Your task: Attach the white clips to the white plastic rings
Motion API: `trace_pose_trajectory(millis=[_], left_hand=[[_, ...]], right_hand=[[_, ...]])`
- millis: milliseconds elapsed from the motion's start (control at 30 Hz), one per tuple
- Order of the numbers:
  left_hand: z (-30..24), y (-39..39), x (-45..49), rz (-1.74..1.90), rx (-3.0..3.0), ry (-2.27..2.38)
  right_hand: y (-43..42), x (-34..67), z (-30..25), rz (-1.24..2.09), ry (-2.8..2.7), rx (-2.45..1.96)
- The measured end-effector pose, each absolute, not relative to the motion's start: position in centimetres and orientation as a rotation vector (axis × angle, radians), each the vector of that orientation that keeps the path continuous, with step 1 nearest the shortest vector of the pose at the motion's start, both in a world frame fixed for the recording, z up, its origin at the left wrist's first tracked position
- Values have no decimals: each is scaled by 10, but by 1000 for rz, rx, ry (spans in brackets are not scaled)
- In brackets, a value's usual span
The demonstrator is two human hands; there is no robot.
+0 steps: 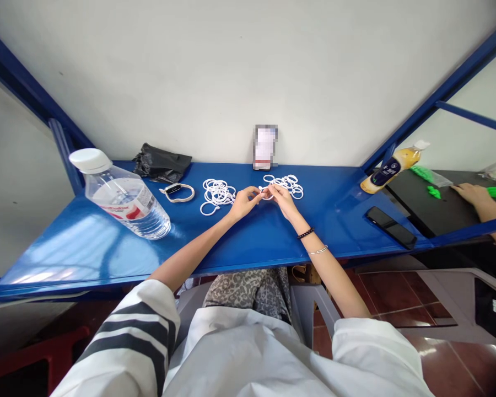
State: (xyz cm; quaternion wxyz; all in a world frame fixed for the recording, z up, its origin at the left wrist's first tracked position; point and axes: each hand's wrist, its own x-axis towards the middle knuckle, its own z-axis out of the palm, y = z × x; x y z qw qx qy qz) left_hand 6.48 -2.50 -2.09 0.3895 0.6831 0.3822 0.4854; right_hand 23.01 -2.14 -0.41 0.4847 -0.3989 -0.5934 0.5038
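Note:
My left hand and my right hand meet over the middle of the blue table. Both pinch a small white ring between their fingertips. A pile of white rings lies just left of my left hand. A second pile of white rings lies just beyond my right hand. My right wrist wears a dark bead bracelet and a thin silver one.
A clear water bottle stands at the left, a white smartwatch and a black bag behind it. A small card leans on the wall. A yellow bottle and a black phone are at right. Another person's hand rests by green pieces.

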Motion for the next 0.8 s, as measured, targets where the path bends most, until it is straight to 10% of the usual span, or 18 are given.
trace_pose_trajectory(millis=[800], left_hand=[[-4,-35,69,1085,902,390]], right_hand=[[-28,222,6,1792,-965,-615]])
